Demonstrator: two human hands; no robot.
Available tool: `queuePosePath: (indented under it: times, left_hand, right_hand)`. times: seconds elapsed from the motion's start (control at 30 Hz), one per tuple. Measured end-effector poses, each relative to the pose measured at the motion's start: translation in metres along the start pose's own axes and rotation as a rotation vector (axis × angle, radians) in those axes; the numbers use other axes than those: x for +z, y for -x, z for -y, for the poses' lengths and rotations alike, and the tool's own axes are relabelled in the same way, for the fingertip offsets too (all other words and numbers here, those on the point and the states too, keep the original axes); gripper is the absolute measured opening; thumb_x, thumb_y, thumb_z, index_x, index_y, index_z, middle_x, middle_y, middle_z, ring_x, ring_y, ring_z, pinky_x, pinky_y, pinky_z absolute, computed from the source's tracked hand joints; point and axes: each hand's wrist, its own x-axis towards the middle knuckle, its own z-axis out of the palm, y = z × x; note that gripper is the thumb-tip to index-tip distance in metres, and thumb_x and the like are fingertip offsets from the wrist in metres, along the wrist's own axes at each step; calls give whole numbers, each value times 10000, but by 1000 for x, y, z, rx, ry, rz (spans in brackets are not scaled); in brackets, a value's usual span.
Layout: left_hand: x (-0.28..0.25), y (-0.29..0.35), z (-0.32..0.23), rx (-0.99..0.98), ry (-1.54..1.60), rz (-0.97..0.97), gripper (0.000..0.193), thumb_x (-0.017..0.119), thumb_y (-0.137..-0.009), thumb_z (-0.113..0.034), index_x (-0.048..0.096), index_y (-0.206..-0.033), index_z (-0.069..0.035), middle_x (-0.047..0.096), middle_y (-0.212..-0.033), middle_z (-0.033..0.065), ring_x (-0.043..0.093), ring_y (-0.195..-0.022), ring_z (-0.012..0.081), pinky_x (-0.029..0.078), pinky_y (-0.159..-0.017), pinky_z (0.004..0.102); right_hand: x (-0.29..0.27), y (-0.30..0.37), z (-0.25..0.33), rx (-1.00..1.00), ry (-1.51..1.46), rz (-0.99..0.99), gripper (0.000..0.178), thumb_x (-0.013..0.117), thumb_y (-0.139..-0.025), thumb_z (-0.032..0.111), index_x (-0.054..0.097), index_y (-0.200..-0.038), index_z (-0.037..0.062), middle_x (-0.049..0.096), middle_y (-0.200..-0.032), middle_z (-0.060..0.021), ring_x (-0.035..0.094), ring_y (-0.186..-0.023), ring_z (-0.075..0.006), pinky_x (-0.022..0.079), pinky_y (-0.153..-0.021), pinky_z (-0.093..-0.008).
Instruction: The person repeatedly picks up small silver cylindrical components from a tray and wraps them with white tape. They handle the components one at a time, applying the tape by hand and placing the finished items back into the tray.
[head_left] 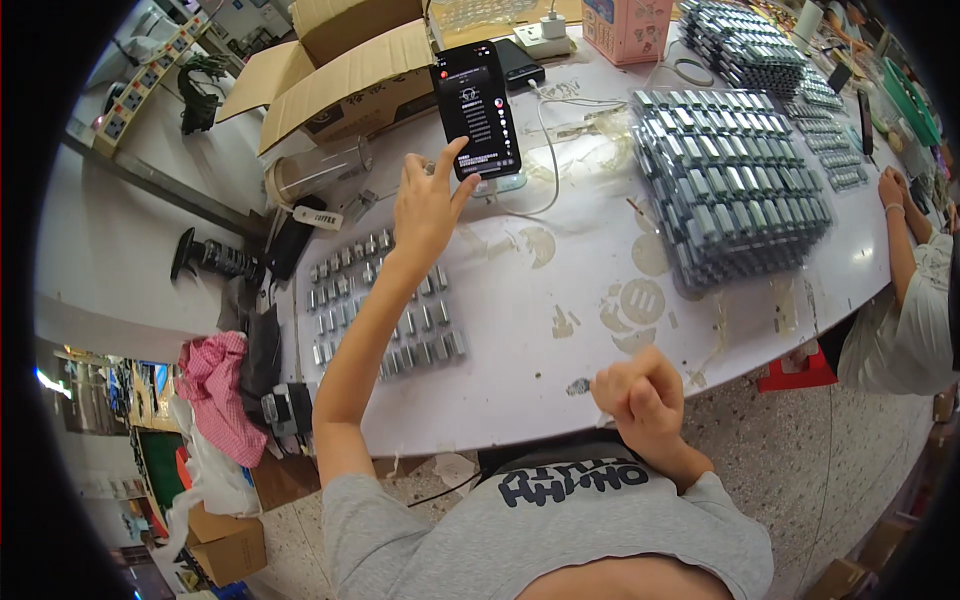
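Note:
My left hand reaches over the table with its fingers apart. Its fingertips are at the lower part of a black smartphone, whose lit dark screen shows lines of text; whether they press the glass I cannot tell. The phone is propped up at the far side of the table. Under my left forearm lies a clear plastic tray of small silver metal cylinders, partly hidden by the arm. My right hand is curled into a fist over the table's front edge. Its fingers hide whatever they may hold.
At right stands a tall stack of trays with metal parts, with more stacked trays behind. An open cardboard box, a clear plastic cylinder and a white charging cable lie further back. Another person's hand rests at the far right.

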Motion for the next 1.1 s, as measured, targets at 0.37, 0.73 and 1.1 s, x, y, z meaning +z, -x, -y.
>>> queuePosePath:
  times: [0.37,0.73,1.1]
  left_hand:
    - [5,-23,-10,330,110,-22,598,666,-699,-231,401,-1233,-270,400,-869,117,432,-766,259,409,-681,338]
    - [11,-52,40,-509,773,205,434,448,-855,-427,491,-1071,-53,369,-687,-14,339,-563,106,335,-540,251]
    - [33,-68,35,-526,1265,209,355,477,-848,-342,532,-979,-17,537,-778,-5,424,-630,57,347,-601,212]
  right_hand:
    - [-30,-34,-15,282,-173,103,159,472,-866,134,519,-818,-10,470,-592,-50,367,-500,-93,296,-468,-237]
    - [-36,-33,-14,518,-261,178,114,481,-849,83,533,-849,-19,546,-726,-89,408,-569,-103,326,-501,-227]
    - [-37,-34,-12,593,-303,159,131,475,-858,103,524,-853,-19,532,-738,-95,416,-576,-98,332,-511,-213]
